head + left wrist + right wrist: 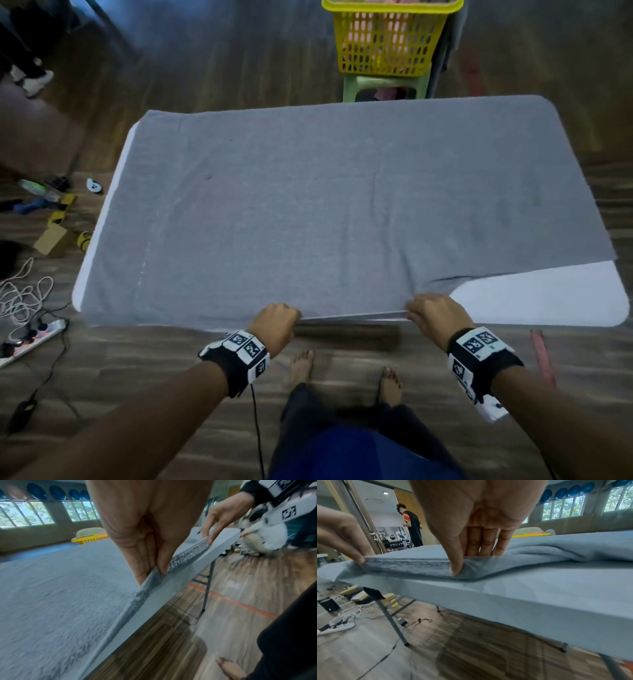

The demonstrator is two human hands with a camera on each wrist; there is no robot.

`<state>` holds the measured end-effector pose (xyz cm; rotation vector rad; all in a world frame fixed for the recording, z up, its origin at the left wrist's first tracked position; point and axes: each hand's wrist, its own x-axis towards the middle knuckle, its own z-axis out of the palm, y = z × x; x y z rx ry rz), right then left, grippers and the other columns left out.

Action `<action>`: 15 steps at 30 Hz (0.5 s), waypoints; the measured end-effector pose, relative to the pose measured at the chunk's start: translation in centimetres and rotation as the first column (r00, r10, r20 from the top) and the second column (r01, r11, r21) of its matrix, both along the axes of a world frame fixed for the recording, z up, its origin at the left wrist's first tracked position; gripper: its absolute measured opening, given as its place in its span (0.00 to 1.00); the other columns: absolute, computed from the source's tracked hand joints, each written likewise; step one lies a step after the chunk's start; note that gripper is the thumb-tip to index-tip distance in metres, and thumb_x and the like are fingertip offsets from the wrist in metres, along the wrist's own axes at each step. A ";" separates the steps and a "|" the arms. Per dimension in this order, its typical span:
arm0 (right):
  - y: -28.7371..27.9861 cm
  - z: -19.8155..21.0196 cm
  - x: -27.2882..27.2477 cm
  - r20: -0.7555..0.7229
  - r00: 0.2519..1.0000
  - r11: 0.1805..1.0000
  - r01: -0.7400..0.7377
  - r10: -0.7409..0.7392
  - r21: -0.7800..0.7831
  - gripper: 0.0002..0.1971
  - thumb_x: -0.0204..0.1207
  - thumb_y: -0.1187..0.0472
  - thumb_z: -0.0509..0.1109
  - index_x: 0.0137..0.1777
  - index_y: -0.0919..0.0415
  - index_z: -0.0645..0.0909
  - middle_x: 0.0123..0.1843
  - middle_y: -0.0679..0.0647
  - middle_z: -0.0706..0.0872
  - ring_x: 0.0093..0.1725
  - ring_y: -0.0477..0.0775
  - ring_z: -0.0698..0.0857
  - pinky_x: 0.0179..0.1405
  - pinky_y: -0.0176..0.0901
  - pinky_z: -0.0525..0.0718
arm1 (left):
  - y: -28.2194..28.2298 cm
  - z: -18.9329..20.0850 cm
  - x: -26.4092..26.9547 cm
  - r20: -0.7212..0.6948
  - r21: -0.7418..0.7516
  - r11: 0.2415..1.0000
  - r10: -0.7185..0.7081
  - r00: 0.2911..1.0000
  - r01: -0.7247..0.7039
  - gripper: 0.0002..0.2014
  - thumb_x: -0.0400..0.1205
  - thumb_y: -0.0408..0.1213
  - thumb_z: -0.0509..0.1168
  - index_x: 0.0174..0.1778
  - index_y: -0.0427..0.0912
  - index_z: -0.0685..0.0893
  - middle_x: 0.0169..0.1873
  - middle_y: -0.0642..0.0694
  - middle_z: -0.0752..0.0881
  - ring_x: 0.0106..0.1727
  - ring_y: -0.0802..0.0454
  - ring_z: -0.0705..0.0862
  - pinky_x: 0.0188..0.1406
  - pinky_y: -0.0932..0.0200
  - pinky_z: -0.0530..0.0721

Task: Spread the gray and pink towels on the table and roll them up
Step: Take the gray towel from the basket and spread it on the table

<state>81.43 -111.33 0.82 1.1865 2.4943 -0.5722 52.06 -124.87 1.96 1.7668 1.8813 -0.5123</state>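
Hands: the left hand [278,320] and right hand [433,317] sit at the table's near edge, apart from each other, each pinching the gray towel's near hem between thumb and fingers; the thumb [456,566] of the right hand lies under the hem with its fingers on top.
Table: a white table [548,298] on thin metal legs; bare at the near right corner and along a strip on the left edge.
Gray towel: the gray towel [325,212] lies spread flat over nearly the whole top; its near hem is lifted slightly off the table edge between the two hands, and a fold rises near the right hand.
Basket: a yellow basket [387,37] stands on a green stool [352,87] beyond the far edge, with pink cloth showing through the mesh.
Floor: cables and a power strip [32,341] lie to the left.
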 end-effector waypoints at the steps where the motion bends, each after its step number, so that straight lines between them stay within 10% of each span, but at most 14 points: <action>1: 0.5 0.1 1.4 -0.005 1.000 1.000 -0.001 0.001 -0.009 0.11 0.82 0.51 0.63 0.51 0.55 0.85 0.51 0.53 0.86 0.52 0.59 0.84 0.47 0.45 0.76 | -0.2 0.2 0.7 -0.007 0.008 0.999 0.031 0.999 -0.031 0.12 0.77 0.34 0.62 0.55 0.43 0.82 0.54 0.38 0.85 0.56 0.36 0.82 0.49 0.50 0.78; 8: 1.4 0.0 4.6 -0.136 0.989 0.998 -0.058 0.059 0.011 0.06 0.75 0.59 0.71 0.45 0.59 0.88 0.43 0.58 0.88 0.43 0.64 0.85 0.45 0.49 0.79 | 5.2 0.0 13.4 0.244 0.300 0.954 -0.057 0.968 -0.020 0.20 0.73 0.41 0.73 0.58 0.37 0.80 0.52 0.36 0.79 0.53 0.36 0.78 0.49 0.45 0.79; 15: 3.7 0.0 9.2 -0.046 0.992 0.979 -0.108 0.118 0.172 0.09 0.56 0.54 0.84 0.29 0.47 0.84 0.29 0.45 0.84 0.28 0.50 0.84 0.44 0.50 0.76 | 9.2 0.5 17.9 0.155 0.085 0.991 -0.117 0.981 0.104 0.13 0.77 0.29 0.62 0.56 0.37 0.83 0.57 0.38 0.82 0.57 0.35 0.81 0.52 0.46 0.78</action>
